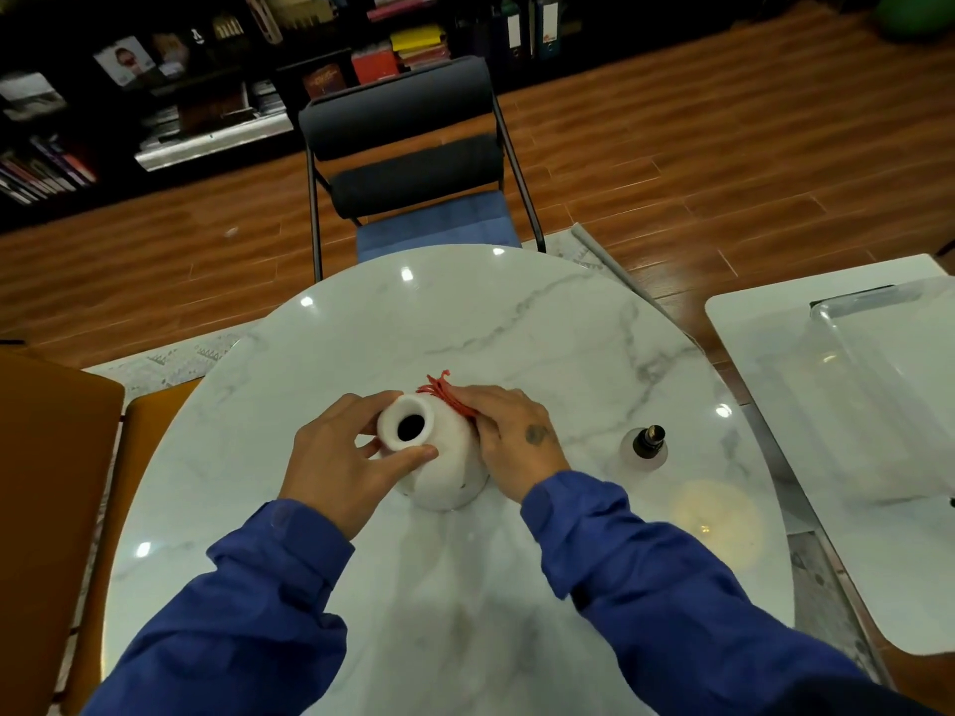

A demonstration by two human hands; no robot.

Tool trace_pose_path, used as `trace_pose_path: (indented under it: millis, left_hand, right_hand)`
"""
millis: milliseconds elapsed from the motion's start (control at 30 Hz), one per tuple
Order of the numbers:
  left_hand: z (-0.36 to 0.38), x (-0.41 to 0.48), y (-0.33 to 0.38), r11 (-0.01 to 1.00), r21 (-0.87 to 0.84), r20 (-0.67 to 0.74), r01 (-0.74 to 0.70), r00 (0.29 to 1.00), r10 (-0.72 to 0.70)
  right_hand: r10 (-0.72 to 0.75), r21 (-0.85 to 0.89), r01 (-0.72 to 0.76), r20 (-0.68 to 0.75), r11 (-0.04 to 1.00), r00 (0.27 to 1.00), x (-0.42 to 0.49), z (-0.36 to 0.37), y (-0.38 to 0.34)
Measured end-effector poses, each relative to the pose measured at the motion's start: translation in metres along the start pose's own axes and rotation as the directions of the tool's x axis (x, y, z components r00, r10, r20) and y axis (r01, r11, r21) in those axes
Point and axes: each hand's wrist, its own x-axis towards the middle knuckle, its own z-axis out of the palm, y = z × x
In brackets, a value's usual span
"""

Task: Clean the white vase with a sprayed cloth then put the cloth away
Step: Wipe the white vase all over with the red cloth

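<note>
A white vase stands upright in the middle of the round marble table, its dark mouth facing up. My left hand grips the vase's neck and rim with thumb and fingers. My right hand presses a red cloth flat against the vase's right shoulder; only the cloth's frayed far end shows past my fingers. A small clear spray bottle with a dark nozzle stands on the table to the right of my right hand.
A dark chair with a blue seat stands at the table's far side. A white side table with a clear plastic bin sits to the right. An orange-brown chair is at the left. Bookshelves line the far wall.
</note>
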Motion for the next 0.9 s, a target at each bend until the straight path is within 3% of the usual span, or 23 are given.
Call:
trace_pose_path:
  millis: [100, 233, 333, 400, 500, 567, 633, 767, 900]
  left_hand:
    - [0.000, -0.001, 0.001, 1.000, 0.002, -0.006, -0.003, 1.000, 0.003]
    - [0.000, -0.001, 0.000, 1.000, -0.008, -0.005, -0.002, 1.000, 0.002]
    - [0.001, 0.000, 0.000, 1.000, 0.009, 0.000, -0.001, 1.000, 0.001]
    - [0.001, 0.000, 0.000, 1.000, 0.028, 0.001, -0.003, 1.000, 0.003]
    - [0.000, -0.001, 0.001, 0.999, 0.047, 0.005, -0.006, 1.000, 0.006]
    - [0.000, -0.001, 0.001, 0.999, 0.051, 0.009, -0.013, 1.000, 0.012]
    - [0.000, 0.000, 0.001, 0.999, 0.052, 0.009, -0.014, 1.000, 0.013]
    - [0.000, 0.000, 0.002, 0.998, 0.062, 0.011, -0.009, 1.000, 0.008]
    - [-0.001, 0.000, 0.002, 0.997, 0.074, 0.014, -0.017, 1.000, 0.016]
  right_hand:
    - [-0.086, -0.022, 0.086, -0.003, 0.996, 0.996, -0.007, 0.003, -0.016]
    - [-0.199, -0.026, 0.198, -0.169, 0.980, 0.965, -0.039, 0.011, 0.002]
    - [-0.066, 0.062, 0.078, -0.165, 0.995, 0.984, -0.028, 0.009, 0.010]
    - [-0.021, 0.031, 0.024, -0.095, 0.999, 0.995, -0.014, 0.005, 0.005]
    - [-0.109, -0.040, 0.106, -0.079, 0.994, 0.991, -0.019, 0.007, -0.001]
    - [-0.217, -0.138, 0.197, -0.154, 0.971, 0.964, -0.038, 0.014, 0.006]
    - [-0.261, -0.130, 0.236, -0.236, 0.963, 0.936, -0.055, 0.022, 0.020]
    - [-0.086, 0.013, 0.092, -0.257, 0.996, 0.962, -0.041, 0.021, 0.020]
    - [-0.131, -0.044, 0.124, -0.252, 0.991, 0.959, -0.032, 0.025, 0.009]
